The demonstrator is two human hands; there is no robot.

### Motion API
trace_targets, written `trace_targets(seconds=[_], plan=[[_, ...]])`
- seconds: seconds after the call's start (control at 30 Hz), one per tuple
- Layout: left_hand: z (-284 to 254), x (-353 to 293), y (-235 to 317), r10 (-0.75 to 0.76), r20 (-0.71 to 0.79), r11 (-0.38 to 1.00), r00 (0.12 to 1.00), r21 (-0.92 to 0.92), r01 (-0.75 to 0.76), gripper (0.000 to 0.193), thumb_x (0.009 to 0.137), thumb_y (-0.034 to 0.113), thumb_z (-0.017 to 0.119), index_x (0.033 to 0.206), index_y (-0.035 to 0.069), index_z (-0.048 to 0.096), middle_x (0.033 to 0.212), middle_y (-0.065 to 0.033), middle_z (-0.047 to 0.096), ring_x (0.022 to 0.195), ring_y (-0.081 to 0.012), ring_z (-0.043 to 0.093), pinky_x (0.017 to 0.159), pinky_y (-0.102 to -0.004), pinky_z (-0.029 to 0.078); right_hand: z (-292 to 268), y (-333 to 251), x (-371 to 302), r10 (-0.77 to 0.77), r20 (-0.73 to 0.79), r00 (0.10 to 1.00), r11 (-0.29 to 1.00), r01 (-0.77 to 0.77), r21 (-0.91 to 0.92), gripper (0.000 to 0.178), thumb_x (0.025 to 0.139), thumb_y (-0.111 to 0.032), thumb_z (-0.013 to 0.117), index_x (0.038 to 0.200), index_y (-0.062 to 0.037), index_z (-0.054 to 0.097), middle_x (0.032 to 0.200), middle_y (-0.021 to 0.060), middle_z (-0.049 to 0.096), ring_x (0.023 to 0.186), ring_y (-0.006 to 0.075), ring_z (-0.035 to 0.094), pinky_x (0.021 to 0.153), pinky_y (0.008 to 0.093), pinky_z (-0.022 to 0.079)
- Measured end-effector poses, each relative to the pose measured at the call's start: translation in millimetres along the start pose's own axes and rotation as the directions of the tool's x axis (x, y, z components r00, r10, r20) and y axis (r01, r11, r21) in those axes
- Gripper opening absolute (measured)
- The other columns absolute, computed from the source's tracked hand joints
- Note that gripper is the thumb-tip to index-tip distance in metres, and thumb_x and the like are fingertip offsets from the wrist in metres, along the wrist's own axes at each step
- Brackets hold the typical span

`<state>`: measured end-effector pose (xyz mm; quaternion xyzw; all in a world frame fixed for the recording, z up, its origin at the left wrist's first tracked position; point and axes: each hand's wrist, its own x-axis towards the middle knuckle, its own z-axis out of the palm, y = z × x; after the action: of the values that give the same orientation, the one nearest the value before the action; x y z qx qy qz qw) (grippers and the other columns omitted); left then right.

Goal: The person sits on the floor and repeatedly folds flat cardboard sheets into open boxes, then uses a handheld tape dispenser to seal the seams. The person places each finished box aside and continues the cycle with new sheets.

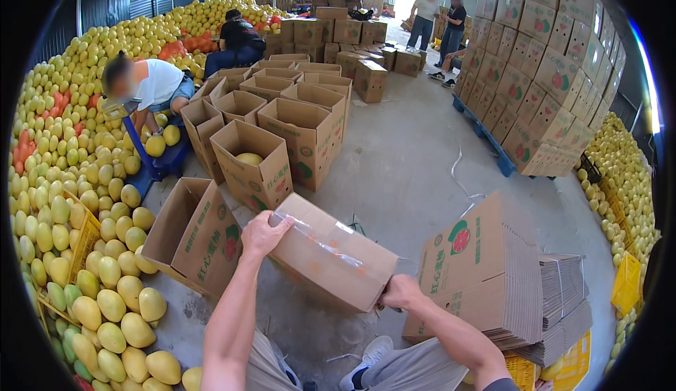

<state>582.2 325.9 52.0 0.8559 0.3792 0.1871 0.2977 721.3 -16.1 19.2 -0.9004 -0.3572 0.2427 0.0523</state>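
Between my hands a cardboard box [334,250] is held tilted above the floor, its closed face toward me with clear tape along the middle. My left hand [262,236] grips its left end, thumb on the taped face and fingers over the edge. My right hand [401,292] is closed at the lower right corner; its fingertips are partly hidden, and something small and dark shows beside them. An open empty carton [204,239] stands left of my left arm. Just beyond the held box, another open carton [257,162] contains a yellow pomelo [249,158].
Flattened cartons [486,271] are stacked at my right, above a yellow crate [581,363]. Pomelos [113,271] heap along the left. Open cartons [303,113] stand ahead. A person [151,84] bends by a blue scale [158,158]. Packed boxes rise on a blue pallet [486,134].
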Motion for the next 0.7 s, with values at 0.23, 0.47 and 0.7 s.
trace_targets(seconds=[0.23,0.47,0.7], plan=[[-135.8,-135.3,88.7,0.413,-0.542,0.819,0.731,-0.130,-0.559,0.080,0.071,0.019,0.087,0.142,0.001,0.056,0.134,-0.0119,0.063,0.123,-0.0250,0.060,0.104,-0.0384,0.049,-74.2,-22.1,-85.3,-0.255,-0.685,0.682,0.965,0.226,-0.135,0.050,0.078,-0.038,0.080,0.123,-0.0174,0.072,0.111,0.0112,0.075,0.097,0.0312,0.073,0.071,0.0420,0.058],[-216.7,-134.5,123.0,0.252,-0.967,0.599,0.042,0.122,-0.791,0.087,0.077,0.034,0.089,0.144,-0.002,0.046,0.134,-0.0238,0.058,0.127,-0.0359,0.059,0.104,-0.0490,0.052,-215.9,-102.2,-108.6,-0.220,-0.943,0.250,0.932,0.339,-0.128,0.048,0.078,-0.023,0.080,0.121,-0.0050,0.069,0.101,0.0160,0.069,0.092,0.0360,0.068,0.076,0.0424,0.055],[-225.5,55.8,238.1,0.517,-0.848,0.752,0.118,0.384,-0.535,0.059,0.095,0.036,0.071,0.134,-0.006,0.060,0.144,-0.0270,0.057,0.132,-0.0411,0.057,0.110,-0.0468,0.045,-110.4,-46.5,-53.6,-0.067,-0.912,0.405,0.957,0.284,0.056,0.057,0.079,-0.033,0.081,0.128,-0.0079,0.064,0.096,0.0161,0.066,0.081,0.0375,0.070,0.071,0.0443,0.057]])
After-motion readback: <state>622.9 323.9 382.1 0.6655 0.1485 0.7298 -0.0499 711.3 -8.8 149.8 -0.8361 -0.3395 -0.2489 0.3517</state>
